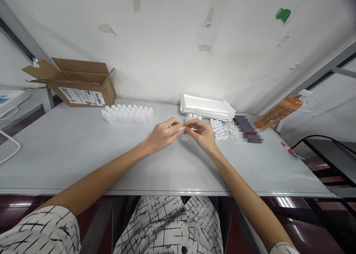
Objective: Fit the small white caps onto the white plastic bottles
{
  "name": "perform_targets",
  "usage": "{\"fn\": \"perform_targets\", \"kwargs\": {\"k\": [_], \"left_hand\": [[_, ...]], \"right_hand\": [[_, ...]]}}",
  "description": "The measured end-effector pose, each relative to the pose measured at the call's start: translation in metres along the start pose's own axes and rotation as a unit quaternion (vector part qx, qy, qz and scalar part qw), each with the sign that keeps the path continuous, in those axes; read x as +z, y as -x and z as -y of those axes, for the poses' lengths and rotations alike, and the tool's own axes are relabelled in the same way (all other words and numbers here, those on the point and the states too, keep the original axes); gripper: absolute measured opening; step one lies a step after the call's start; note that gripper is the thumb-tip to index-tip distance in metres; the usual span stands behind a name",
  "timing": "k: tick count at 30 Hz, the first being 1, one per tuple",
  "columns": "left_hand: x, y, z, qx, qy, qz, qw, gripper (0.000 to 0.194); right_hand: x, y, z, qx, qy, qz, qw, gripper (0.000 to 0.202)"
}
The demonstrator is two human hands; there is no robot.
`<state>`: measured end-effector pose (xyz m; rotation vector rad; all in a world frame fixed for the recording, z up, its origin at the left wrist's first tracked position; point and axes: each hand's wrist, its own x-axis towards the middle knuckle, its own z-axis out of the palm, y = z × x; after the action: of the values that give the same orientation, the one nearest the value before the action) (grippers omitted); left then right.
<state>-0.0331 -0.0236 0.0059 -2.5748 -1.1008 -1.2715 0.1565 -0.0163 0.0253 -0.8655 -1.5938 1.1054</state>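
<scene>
My left hand (166, 132) and my right hand (202, 134) meet over the middle of the table, fingertips pinched on a small white plastic piece (181, 129). Fingers cover most of it, so its full shape is hidden. Just behind my right hand stand a few small white bottles (190, 117). Rows of similar white bottles (128, 114) are grouped to the left of my left hand. Close to the right of my right hand lie rows of small white plastic parts (218, 129), with a loose heap of thin white pieces (230, 130) beside them.
A stack of white sheets (205, 104) lies against the wall. An open cardboard box (83, 88) stands at the back left of the grey table (83, 146). On the right are a blurred dark phone-like object (247, 129) and an orange drink bottle (280, 111).
</scene>
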Motion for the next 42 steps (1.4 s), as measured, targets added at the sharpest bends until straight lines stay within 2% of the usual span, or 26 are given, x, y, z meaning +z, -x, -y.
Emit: {"fn": "perform_targets", "kwargs": {"k": [5,9,12,15,18,23,29,34,37,39,42], "left_hand": [[0.0,-0.003,0.002,-0.089,0.085,0.011,0.992,0.033],[0.001,-0.004,0.005,-0.105,0.118,0.015,0.987,0.033],[0.001,-0.003,0.009,-0.086,0.13,0.0,0.988,0.031],[0.0,-0.002,0.011,-0.052,0.095,-0.011,0.994,0.027],[-0.002,-0.002,0.01,-0.006,0.025,-0.025,0.999,0.023],[-0.006,-0.004,0.011,0.067,-0.056,-0.057,0.995,0.027],[-0.006,-0.003,0.015,0.098,-0.071,-0.041,0.992,0.023],[-0.005,-0.004,0.015,0.126,-0.067,-0.079,0.987,0.024],[-0.003,-0.004,0.009,0.068,-0.019,-0.081,0.994,0.021],[-0.001,-0.005,0.003,-0.016,0.056,-0.065,0.996,0.022],[-0.002,-0.007,-0.003,-0.151,0.178,-0.005,0.972,0.034]], "right_hand": [[-0.002,0.001,0.002,-0.036,0.071,-0.031,0.996,0.023],[-0.003,0.002,-0.001,-0.069,0.127,-0.046,0.988,0.025],[-0.002,0.002,-0.005,-0.052,0.129,-0.01,0.99,0.029],[-0.001,0.003,-0.008,-0.023,0.105,0.015,0.994,0.033],[0.002,0.003,-0.008,-0.003,0.059,0.019,0.998,0.036],[0.002,0.002,-0.001,0.034,-0.06,0.022,0.997,0.036],[0.002,0.003,0.005,0.075,-0.132,0.011,0.988,0.029],[0.004,0.001,0.005,0.085,-0.17,0.006,0.982,0.027],[0.003,0.001,0.004,0.067,-0.14,0.0,0.988,0.028],[0.001,0.001,0.003,0.036,-0.094,-0.01,0.995,0.029],[-0.001,0.001,0.001,-0.024,-0.003,-0.03,0.999,0.028]]}}
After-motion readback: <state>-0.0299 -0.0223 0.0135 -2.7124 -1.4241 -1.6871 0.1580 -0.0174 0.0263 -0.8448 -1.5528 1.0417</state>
